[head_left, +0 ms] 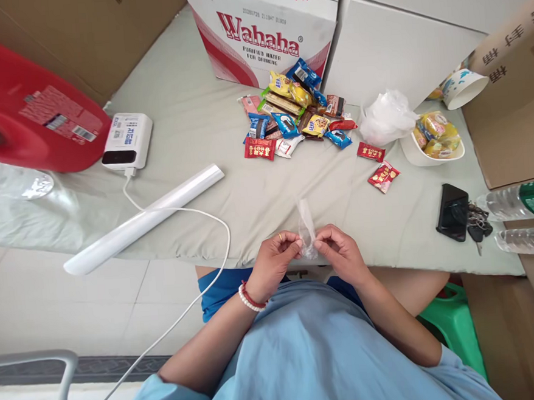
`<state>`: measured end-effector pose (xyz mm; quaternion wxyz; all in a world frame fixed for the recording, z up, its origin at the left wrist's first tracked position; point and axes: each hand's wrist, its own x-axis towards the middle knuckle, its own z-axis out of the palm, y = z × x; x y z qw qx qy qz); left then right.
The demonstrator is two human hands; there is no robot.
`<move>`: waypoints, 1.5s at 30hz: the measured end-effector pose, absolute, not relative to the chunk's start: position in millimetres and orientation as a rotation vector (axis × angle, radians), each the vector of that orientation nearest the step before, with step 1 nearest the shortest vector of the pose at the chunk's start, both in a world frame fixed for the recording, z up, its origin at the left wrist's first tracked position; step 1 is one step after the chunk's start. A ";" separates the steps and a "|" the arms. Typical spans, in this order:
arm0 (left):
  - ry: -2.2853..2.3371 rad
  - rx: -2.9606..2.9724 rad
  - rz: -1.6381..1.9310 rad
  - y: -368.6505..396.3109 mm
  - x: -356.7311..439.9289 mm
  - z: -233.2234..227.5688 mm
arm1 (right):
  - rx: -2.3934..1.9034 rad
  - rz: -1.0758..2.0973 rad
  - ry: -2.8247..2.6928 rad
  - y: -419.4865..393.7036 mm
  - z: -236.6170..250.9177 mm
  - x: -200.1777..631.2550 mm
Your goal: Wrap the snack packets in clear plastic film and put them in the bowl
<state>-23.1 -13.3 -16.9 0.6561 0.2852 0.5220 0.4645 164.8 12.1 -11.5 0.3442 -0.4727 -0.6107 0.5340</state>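
Note:
My left hand [275,259] and my right hand [340,250] meet at the near edge of the table, both pinching a small clear plastic bag [306,228] that stands up between the fingertips. A pile of wrapped snacks [291,120] lies farther back on the grey-green cloth. Two red packets [378,166] lie apart to the right of the pile. A white bowl [433,150] at the right holds several yellow wrapped pieces.
A Wahaha water carton [264,26] and a white box [402,38] stand at the back. A white tube [144,218], a power bank [127,141] with cable and a red container [27,107] sit left. Crumpled plastic [386,118], phone [451,211], keys [478,225] and bottles [523,199] lie right.

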 end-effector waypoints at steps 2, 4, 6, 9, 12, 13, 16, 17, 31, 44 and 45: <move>1.191 0.637 1.070 -12.3 -25.6 -16.2 | -1.259 1.442 -1.487 12.6 -10.3 170.8; 1.196 0.652 1.083 -13.1 -26.9 -14.9 | -1.290 1.491 -1.411 12.9 -10.4 176.8; 1.185 0.723 1.088 -15.6 -26.3 -12.4 | -1.299 1.522 -1.344 13.0 -11.8 179.9; 1.136 0.837 1.103 -20.0 -23.3 -7.6 | -1.292 1.518 -1.341 14.4 -14.3 176.8; 1.084 0.726 1.153 -20.9 -24.4 -4.0 | -1.373 1.440 -1.388 19.3 -13.5 171.4; 1.081 0.643 1.182 -20.2 -26.8 -3.4 | -1.408 1.413 -1.349 21.5 -12.1 171.1; 1.093 0.431 1.246 -17.1 -38.0 -3.5 | -1.456 1.397 -1.160 27.8 -6.7 176.3; 1.092 0.394 1.252 -16.3 -41.9 -3.9 | -1.460 1.410 -1.118 29.0 -5.4 179.3; 1.171 0.420 1.132 -15.3 -40.9 -8.6 | -1.690 0.654 -1.655 42.1 -7.6 184.2; 1.223 0.344 1.196 -20.8 -58.2 -9.5 | -1.527 1.159 -1.241 71.6 -5.8 225.0; 1.224 0.340 1.201 -19.6 -58.0 -9.2 | -1.546 1.180 -1.167 68.1 -2.8 236.0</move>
